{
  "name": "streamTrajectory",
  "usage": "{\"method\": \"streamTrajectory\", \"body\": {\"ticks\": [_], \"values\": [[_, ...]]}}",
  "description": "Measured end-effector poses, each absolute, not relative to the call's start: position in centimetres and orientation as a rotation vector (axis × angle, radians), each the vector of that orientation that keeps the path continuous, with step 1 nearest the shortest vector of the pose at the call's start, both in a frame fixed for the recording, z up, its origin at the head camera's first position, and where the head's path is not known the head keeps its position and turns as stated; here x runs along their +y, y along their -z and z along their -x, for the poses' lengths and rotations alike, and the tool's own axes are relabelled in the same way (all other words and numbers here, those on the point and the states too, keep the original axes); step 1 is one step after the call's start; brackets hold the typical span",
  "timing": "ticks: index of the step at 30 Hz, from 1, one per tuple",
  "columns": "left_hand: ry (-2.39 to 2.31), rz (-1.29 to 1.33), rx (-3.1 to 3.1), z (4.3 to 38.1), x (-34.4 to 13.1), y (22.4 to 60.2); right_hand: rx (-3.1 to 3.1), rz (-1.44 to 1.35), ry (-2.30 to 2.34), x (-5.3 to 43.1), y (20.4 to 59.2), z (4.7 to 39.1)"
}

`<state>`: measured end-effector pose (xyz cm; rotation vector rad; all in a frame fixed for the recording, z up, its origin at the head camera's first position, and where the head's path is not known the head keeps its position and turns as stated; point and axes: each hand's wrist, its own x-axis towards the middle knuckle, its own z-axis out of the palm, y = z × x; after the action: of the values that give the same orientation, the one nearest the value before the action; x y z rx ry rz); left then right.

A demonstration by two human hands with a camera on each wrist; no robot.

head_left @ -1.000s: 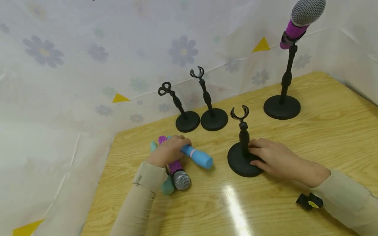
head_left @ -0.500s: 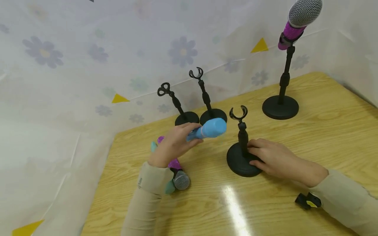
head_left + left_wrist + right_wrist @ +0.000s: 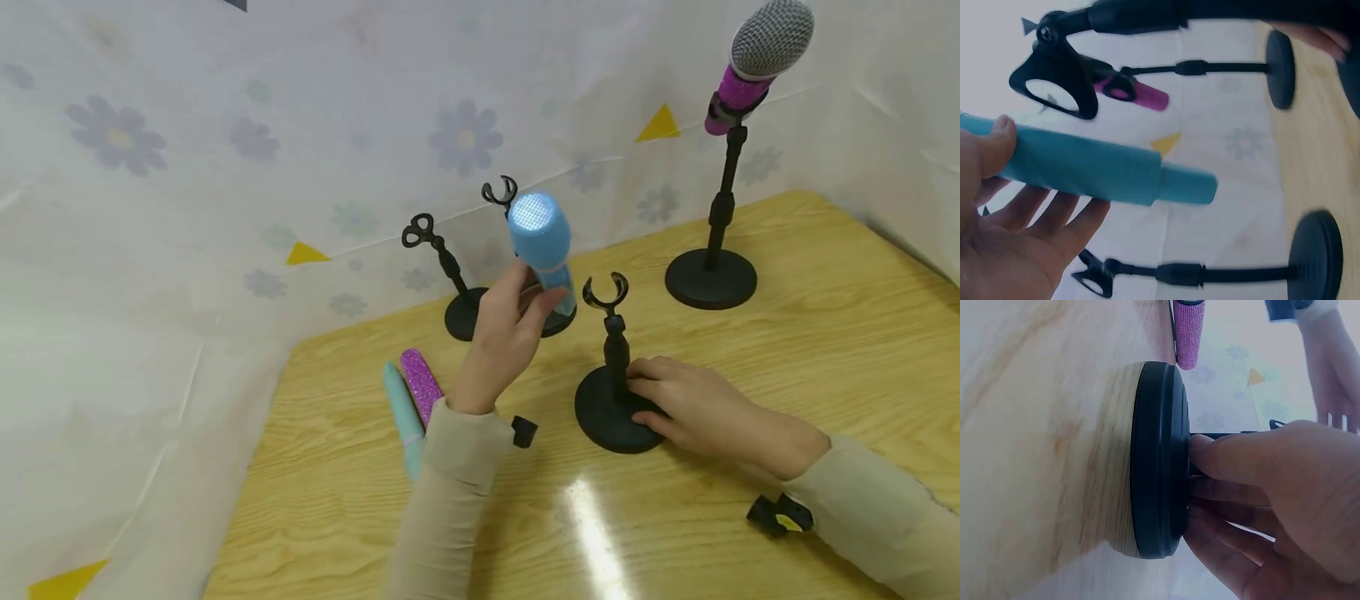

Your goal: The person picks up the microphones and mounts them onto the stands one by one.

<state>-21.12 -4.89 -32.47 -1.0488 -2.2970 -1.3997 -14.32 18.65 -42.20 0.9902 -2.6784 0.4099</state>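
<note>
My left hand [image 3: 501,337] grips a light-blue microphone [image 3: 542,232] by its handle, held upright above the table with the head on top. In the left wrist view, the thumb and fingers lie along opposite sides of the blue handle [image 3: 1091,165], and its narrower end sticks out free. My right hand [image 3: 693,404] holds the foot of the nearest black microphone stand [image 3: 617,354]; thumb and fingers close about the pole just above the round base [image 3: 1159,462]. That stand's C-shaped clip [image 3: 606,292] has nothing in it. The blue microphone is apart from the clip.
A purple microphone [image 3: 422,382] and a teal one [image 3: 402,408] lie at left, partly hidden by my sleeve. Behind are two bare stands, one with a double-ring clip [image 3: 423,232]. A tall stand [image 3: 712,279] at back right carries another purple microphone [image 3: 738,92].
My left hand has lifted the blue microphone off the pile, moved it right and turned it from lying to upright. The right hand stays at the stand's base.
</note>
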Motion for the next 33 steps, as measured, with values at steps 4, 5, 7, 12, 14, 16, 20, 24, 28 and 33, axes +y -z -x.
{"method": "streamTrajectory", "body": {"ticks": [4, 5, 7, 12, 14, 16, 20, 24, 28, 33], "values": [[1.548, 1.125, -2.186, 21.6, -3.2, 32.0, -2.699, -0.976, -0.414, 18.6, 42.2, 14.2], [1.564, 1.152, -2.178, 21.7, -2.9, 32.0, -2.702, -0.974, -0.415, 18.6, 42.3, 14.2], [1.566, 1.203, -2.194, 21.8, -2.4, 31.9, -2.699, -0.975, -0.416, 18.6, 42.3, 14.2], [1.515, 1.319, -2.221, 22.0, -2.0, 32.0, -2.668, -0.979, -0.437, 18.5, 42.3, 14.2], [1.508, 1.357, -2.197, 22.2, -2.0, 32.0, -2.662, -0.975, -0.449, 18.5, 42.3, 14.2], [1.496, 1.394, -2.176, 22.4, -2.0, 32.1, -2.662, -0.971, -0.457, 18.5, 42.3, 14.2], [1.523, 1.484, -2.172, 22.6, -2.0, 32.2, -2.661, -0.974, -0.464, 18.5, 42.3, 14.2], [1.531, 1.512, -2.216, 22.5, -2.0, 32.1, -2.659, -0.98, -0.466, 18.5, 42.3, 14.3], [1.412, 1.477, -2.284, 22.6, -2.0, 32.2, -2.668, -0.98, -0.465, 18.6, 42.3, 14.4], [1.354, 1.387, -2.374, 22.6, -2.1, 32.3, -2.681, -0.984, -0.467, 18.6, 42.4, 14.4]]}}
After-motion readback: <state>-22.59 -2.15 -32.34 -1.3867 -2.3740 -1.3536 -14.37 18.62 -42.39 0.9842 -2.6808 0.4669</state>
